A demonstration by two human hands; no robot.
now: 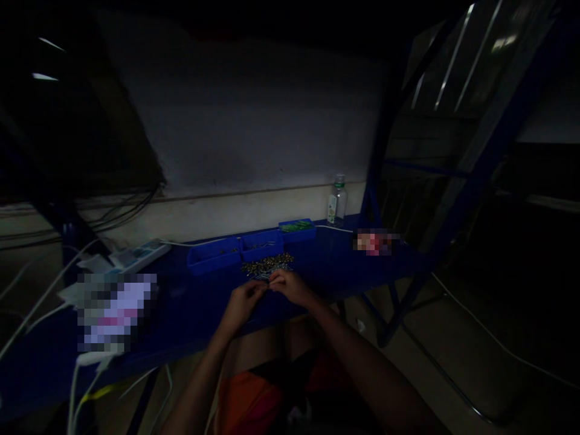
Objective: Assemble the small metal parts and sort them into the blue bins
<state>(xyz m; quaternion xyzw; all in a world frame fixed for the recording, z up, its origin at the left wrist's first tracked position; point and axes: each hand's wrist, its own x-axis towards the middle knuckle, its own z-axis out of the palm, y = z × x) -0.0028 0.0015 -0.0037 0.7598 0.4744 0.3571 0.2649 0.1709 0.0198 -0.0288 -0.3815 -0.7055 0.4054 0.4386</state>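
The scene is dim. My left hand (pixel 243 302) and my right hand (pixel 290 286) meet over the near edge of a blue table (pixel 326 266), fingers curled and pinched together. Their fingertips touch the front of a pile of small metal parts (pixel 267 264). What each hand pinches is too small and dark to make out.
Three blue trays stand behind the pile: two darker ones (pixel 212 254) (pixel 261 244) and one with green parts (pixel 296 228). A plastic bottle (pixel 338 202) stands at the back right. A power strip (pixel 140 254) and white cables lie left. A blue metal frame (pixel 453 199) rises on the right.
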